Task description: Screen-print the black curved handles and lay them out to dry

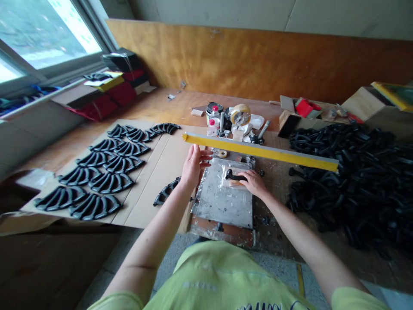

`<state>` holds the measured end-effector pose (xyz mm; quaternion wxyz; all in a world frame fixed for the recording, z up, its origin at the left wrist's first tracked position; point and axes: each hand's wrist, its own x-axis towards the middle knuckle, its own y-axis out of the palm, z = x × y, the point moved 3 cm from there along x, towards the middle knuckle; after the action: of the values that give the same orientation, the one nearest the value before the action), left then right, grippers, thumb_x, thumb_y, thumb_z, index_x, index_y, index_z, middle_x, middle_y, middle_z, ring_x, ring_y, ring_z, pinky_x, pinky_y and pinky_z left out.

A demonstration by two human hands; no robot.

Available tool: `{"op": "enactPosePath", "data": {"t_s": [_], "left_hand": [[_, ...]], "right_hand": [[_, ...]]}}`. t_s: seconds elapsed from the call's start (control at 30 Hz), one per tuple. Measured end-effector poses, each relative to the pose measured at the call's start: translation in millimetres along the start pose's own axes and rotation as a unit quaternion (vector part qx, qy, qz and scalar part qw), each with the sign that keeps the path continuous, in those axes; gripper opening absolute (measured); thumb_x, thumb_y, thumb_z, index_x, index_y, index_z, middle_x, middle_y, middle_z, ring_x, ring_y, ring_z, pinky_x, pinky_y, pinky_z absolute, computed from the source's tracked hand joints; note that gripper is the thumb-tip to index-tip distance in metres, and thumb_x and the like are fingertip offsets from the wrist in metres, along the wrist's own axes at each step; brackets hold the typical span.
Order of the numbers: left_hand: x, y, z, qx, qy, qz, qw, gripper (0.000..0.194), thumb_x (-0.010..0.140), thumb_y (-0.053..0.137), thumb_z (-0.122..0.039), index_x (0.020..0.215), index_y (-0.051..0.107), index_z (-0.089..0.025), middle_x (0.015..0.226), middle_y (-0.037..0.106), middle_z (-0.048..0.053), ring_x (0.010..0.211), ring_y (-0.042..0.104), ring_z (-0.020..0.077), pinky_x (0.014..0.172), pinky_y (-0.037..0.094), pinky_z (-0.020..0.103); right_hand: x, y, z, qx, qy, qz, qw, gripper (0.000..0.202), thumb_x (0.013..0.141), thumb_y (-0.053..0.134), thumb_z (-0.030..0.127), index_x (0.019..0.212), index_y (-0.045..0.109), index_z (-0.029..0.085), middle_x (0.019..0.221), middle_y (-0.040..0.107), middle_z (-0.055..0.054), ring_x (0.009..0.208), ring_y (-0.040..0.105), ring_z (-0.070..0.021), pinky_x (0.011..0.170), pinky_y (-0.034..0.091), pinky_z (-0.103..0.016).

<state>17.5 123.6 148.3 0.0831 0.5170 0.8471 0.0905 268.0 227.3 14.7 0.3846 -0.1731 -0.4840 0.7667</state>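
My right hand (253, 182) is closed on one end of a black handle (235, 175), which lies over a small fixture on the grey metal plate (222, 204). Raised at the plate's left edge is my left hand (195, 163), its fingers apart and nothing in it. Just above both hands, a long yellow-edged frame (261, 151) spans from left to right. Below and left of my left hand, several black handles (166, 191) lie on cardboard, partly hidden by my forearm.
Rows of black handles (111, 183) cover the cardboard sheet (142, 202) at left. A large heap of black handles (351, 185) fills the right side. Bottles (213, 115) and a tape roll (240, 115) stand behind the frame, with an open box (287, 116) farther right.
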Motion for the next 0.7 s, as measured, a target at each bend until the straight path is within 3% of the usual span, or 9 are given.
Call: {"op": "enactPosePath", "data": {"t_s": [0.1, 0.2, 0.27, 0.37, 0.47, 0.6, 0.7], "left_hand": [[-35, -3.2, 40, 0.035, -0.11, 0.043, 0.992, 0.065, 0.083, 0.053, -0.066, 0.125, 0.056, -0.016, 0.094, 0.07, 0.009, 0.075, 0.065, 0.0165, 0.059, 0.048, 0.024], [-80, -4.3, 83, 0.035, -0.25, 0.11, 0.961, 0.067, 0.078, 0.056, -0.069, 0.117, 0.061, -0.014, 0.095, 0.071, 0.012, 0.075, 0.067, 0.0201, 0.056, 0.049, 0.027], [-99, -15.4, 102, -0.012, -0.265, 0.049, 0.963, 0.065, 0.079, 0.053, -0.071, 0.112, 0.06, -0.015, 0.094, 0.07, 0.011, 0.075, 0.067, 0.0197, 0.054, 0.048, 0.026], [-115, -60.5, 119, -0.047, -0.225, -0.131, 0.964, 0.057, 0.077, 0.055, -0.07, 0.095, 0.059, -0.016, 0.082, 0.067, 0.006, 0.069, 0.064, 0.0157, 0.05, 0.044, 0.021], [-128, -127.0, 133, -0.008, -0.219, -0.244, 0.945, 0.058, 0.076, 0.053, -0.071, 0.086, 0.059, -0.015, 0.081, 0.068, 0.007, 0.064, 0.061, 0.0135, 0.052, 0.044, 0.021], [-142, -203.8, 155, 0.093, -0.276, -0.319, 0.902, 0.064, 0.081, 0.038, -0.072, 0.081, 0.061, -0.013, 0.086, 0.07, 0.014, 0.059, 0.059, 0.0137, 0.053, 0.045, 0.024], [-143, -230.1, 168, 0.134, -0.309, -0.318, 0.886, 0.06, 0.085, 0.035, -0.068, 0.078, 0.06, -0.014, 0.073, 0.069, 0.013, 0.05, 0.055, 0.0141, 0.051, 0.044, 0.026]], "right_hand": [[1, -10, 30, -0.008, -0.025, 0.025, 0.999, 0.01, 0.084, 0.062, 0.019, 0.094, 0.067, 0.02, 0.1, 0.065, -0.006, 0.101, 0.056, -0.0213, 0.092, 0.042, -0.036], [-2, -17, 81, 0.009, -0.094, 0.03, 0.995, 0.008, 0.087, 0.061, 0.023, 0.093, 0.067, 0.02, 0.095, 0.064, -0.006, 0.099, 0.055, -0.0227, 0.091, 0.043, -0.036], [-7, -8, 125, 0.008, -0.158, 0.036, 0.987, 0.013, 0.091, 0.057, 0.026, 0.096, 0.067, 0.021, 0.094, 0.063, -0.008, 0.099, 0.054, -0.0243, 0.09, 0.043, -0.037], [-6, 30, 184, 0.022, -0.244, 0.083, 0.966, 0.022, 0.095, 0.051, 0.03, 0.105, 0.068, 0.021, 0.096, 0.063, -0.009, 0.099, 0.053, -0.0241, 0.09, 0.043, -0.036], [19, 82, 216, 0.034, -0.266, 0.148, 0.952, 0.027, 0.096, 0.049, 0.034, 0.112, 0.067, 0.023, 0.1, 0.065, -0.008, 0.102, 0.055, -0.0215, 0.094, 0.042, -0.033], [71, 148, 226, -0.012, -0.18, 0.219, 0.959, 0.032, 0.096, 0.049, 0.029, 0.123, 0.063, 0.022, 0.108, 0.064, -0.01, 0.105, 0.058, -0.0201, 0.094, 0.043, -0.03], [95, 179, 229, -0.031, -0.14, 0.252, 0.957, 0.035, 0.096, 0.048, 0.03, 0.128, 0.06, 0.023, 0.116, 0.061, -0.011, 0.105, 0.06, -0.0203, 0.092, 0.044, -0.029]]}}
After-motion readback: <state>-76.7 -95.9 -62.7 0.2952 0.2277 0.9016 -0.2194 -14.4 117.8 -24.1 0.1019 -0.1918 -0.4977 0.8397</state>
